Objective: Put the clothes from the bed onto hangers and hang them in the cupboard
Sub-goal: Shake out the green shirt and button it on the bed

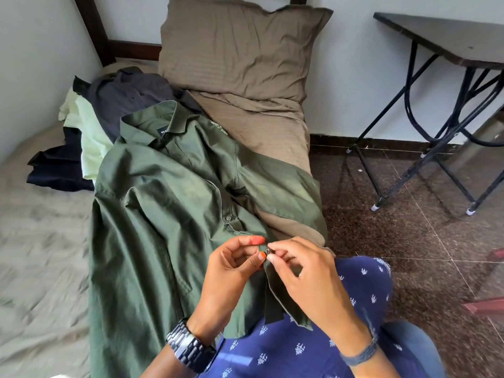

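A button was being worked on the front placket of an olive-green shirt (163, 208) by both hands.

The placket edge was pinched by the left hand (231, 271) between thumb and forefinger, while a small button (269, 250) was pinched by the right hand (308, 274). The shirt was spread collar-up across the bed (35, 255), its hem draped over the person's lap. Behind it, a dark grey shirt (128, 96), a pale green garment (90, 132) and a navy garment (57, 170) were piled, beside a brown pillow (234, 47).
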Demonstrator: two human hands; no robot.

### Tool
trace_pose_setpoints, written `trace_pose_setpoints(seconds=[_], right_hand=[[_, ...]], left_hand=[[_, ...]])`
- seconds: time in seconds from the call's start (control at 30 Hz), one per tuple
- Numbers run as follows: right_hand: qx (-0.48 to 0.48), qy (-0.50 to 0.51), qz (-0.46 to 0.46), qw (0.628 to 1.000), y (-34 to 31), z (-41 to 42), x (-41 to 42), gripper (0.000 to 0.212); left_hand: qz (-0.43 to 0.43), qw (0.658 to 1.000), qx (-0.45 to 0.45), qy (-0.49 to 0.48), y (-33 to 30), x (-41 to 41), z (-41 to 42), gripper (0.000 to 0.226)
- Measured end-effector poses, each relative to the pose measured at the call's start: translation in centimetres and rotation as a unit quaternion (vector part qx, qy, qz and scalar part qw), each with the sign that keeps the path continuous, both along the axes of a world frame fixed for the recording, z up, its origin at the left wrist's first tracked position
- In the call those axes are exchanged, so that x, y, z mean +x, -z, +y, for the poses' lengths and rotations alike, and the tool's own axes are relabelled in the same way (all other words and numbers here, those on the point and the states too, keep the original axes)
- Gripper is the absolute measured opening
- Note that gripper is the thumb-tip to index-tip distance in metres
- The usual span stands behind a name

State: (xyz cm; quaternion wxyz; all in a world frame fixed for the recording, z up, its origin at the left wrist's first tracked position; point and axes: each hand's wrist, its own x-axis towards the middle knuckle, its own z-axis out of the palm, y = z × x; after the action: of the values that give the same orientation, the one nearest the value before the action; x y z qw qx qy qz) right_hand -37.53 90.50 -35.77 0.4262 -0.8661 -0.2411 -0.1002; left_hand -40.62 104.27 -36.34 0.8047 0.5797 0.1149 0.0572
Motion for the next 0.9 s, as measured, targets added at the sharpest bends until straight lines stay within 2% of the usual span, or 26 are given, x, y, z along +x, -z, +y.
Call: trace_pose_setpoints(seconds=[0.07, 0.13, 0.27, 0.37, 0.43, 0.5, 0.53, 0.57, 0.63, 0.7, 0.8, 0.9], right_hand=[[0.048, -0.015, 0.094, 0.994, 0.0, -0.2, 0.3, 0.005], [0.073, -0.04, 0.196, 0.977, 0.4, -0.6, 0.7, 0.009], [-0.056, -0.133, 0.29, 0.946, 1.9, -1.3, 1.6, 0.011], [-0.087, -0.119, 0.284, 0.947, 2.9, -0.6, 2.6, 0.01], [-0.072, -0.089, 0.259, 0.959, 3.6, 0.3, 3.4, 0.007], [-0.084, -0.069, 0.217, 0.97, 4.0, 1.5, 4.1, 0.022], [-0.096, -0.064, 0.201, 0.973, 4.2, 2.1, 4.4, 0.032], [-0.11, -0.063, 0.192, 0.973, 4.3, 2.8, 4.7, 0.041], [-0.154, -0.071, 0.194, 0.966, 4.7, 4.2, 5.2, 0.052], [-0.188, -0.077, 0.214, 0.956, 5.5, 5.2, 5.4, 0.049], [-0.203, -0.079, 0.229, 0.949, 6.3, 5.1, 5.7, 0.033], [-0.236, -0.138, 0.275, 0.922, 6.3, 4.2, 6.1, 0.022]], left_hand=[[0.011, 1.0, 0.002, 0.026, 0.1, -0.1, 0.3, 0.023], [0.042, 0.997, 0.001, 0.062, 0.4, -0.2, 0.9, 0.028], [0.15, 0.967, 0.039, 0.202, 0.7, -0.3, 2.8, 0.03], [0.182, 0.946, 0.125, 0.236, 1.1, 0.1, 3.5, 0.041], [0.156, 0.938, 0.261, 0.167, 2.0, 0.8, 3.8, 0.039], [0.108, 0.903, 0.413, 0.053, 2.7, 1.8, 3.9, 0.028], [0.091, 0.888, 0.451, -0.005, 3.1, 2.4, 4.0, 0.029], [0.085, 0.881, 0.464, -0.045, 3.5, 3.0, 4.2, 0.038], [0.104, 0.885, 0.449, -0.064, 4.3, 4.4, 4.5, 0.062], [0.119, 0.897, 0.425, -0.039, 5.5, 5.2, 4.8, 0.075], [0.11, 0.891, 0.44, 0.007, 6.6, 4.8, 5.1, 0.071], [0.133, 0.847, 0.503, 0.111, 6.3, 3.9, 5.5, 0.057]])
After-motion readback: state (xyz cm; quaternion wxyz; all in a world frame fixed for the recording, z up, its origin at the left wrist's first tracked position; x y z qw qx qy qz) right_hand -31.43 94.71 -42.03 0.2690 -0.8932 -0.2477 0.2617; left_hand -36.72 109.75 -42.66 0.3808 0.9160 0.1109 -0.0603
